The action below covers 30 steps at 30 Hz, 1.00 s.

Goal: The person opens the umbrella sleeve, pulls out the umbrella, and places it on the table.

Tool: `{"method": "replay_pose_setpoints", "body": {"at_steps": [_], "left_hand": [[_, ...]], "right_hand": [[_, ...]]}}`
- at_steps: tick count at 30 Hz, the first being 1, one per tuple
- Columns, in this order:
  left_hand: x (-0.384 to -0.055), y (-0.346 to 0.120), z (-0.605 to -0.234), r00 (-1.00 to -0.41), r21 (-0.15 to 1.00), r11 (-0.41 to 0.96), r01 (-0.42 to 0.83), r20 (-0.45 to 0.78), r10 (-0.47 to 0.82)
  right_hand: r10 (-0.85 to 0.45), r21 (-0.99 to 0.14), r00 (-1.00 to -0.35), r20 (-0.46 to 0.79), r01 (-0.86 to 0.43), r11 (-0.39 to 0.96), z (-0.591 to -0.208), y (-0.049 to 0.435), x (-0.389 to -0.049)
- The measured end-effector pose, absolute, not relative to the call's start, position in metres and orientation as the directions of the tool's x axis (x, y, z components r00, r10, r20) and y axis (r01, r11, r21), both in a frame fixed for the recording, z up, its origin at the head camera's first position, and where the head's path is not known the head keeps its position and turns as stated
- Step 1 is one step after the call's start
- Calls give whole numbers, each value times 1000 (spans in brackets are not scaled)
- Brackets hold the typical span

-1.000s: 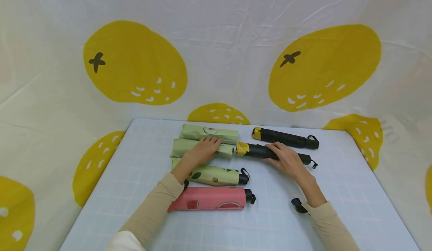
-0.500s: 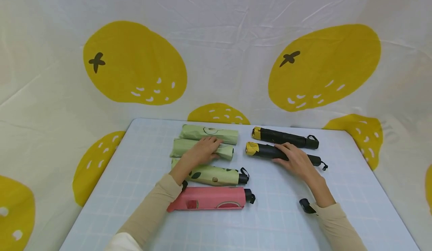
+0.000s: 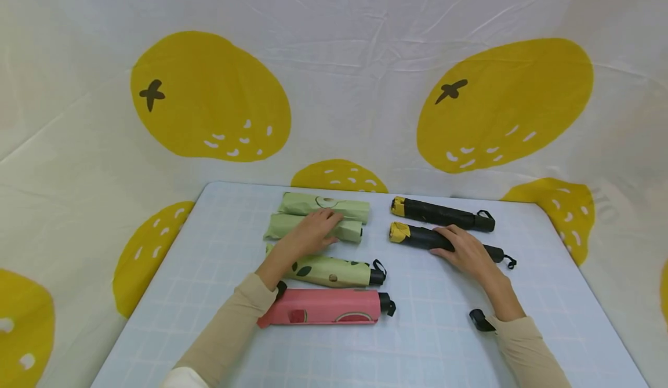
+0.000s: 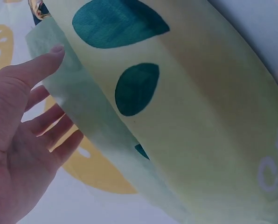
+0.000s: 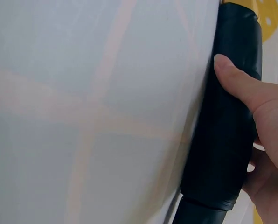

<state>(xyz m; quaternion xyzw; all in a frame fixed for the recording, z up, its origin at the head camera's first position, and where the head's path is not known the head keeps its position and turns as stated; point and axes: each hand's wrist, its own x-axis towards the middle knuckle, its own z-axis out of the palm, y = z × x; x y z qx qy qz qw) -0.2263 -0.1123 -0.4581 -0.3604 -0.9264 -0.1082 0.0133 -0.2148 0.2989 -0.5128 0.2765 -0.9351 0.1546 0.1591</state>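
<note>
Folded umbrellas lie in two columns. My left hand [image 3: 312, 232] lies over a plain pale green folded umbrella [image 3: 282, 226], second from the back on the left. In the left wrist view its fingers [image 4: 59, 125] are loosely extended at that umbrella's edge, with the thumb over its side. My right hand [image 3: 464, 250] grips a black folded umbrella [image 3: 420, 237] with a yellow end; in the right wrist view the thumb lies on one side and the fingers on the other, partly hidden. Behind it lies another black folded umbrella [image 3: 435, 211], also yellow-ended.
At the back left lies a green umbrella [image 3: 347, 207] with an avocado print. Nearer are a leaf-print green umbrella [image 3: 339, 271], large in the left wrist view, and a pink watermelon-print umbrella [image 3: 334, 305]. All lie on a pale checked table [image 3: 407, 347] before a fruit-print curtain [image 3: 355, 115].
My right hand has moved the nearer black umbrella to the right, away from the green one, and slightly toward me. The left hand has stayed nearly in place.
</note>
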Motion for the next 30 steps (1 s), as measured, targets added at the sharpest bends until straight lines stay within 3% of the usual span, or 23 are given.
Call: {"method": "replay_pose_setpoints", "body": {"at_steps": [6,11,16,23,30], "left_hand": [[-225,-115,-458,-719,184,696,695,210,662],[-223,-117,-457,-712,179,692,700,250,656],[-219,-117,-456,-701,187,680,709,289,652],[-212,-118,-451,-696,214,665,715,304,651],[-203,-119,-447,-672,200,649,734,349,653]], "right_hand": [[-434,-284,-869,236,-489,825,-507,298,-213],[-421,-319,-888,184,-459,829,-503,296,-212],[-432,-331,-873,226,-486,809,-500,291,-209],[-479,-286,-771,419,-613,736,-500,282,-203],[-497,-273,-745,445,-641,717,-489,266,-195]]}}
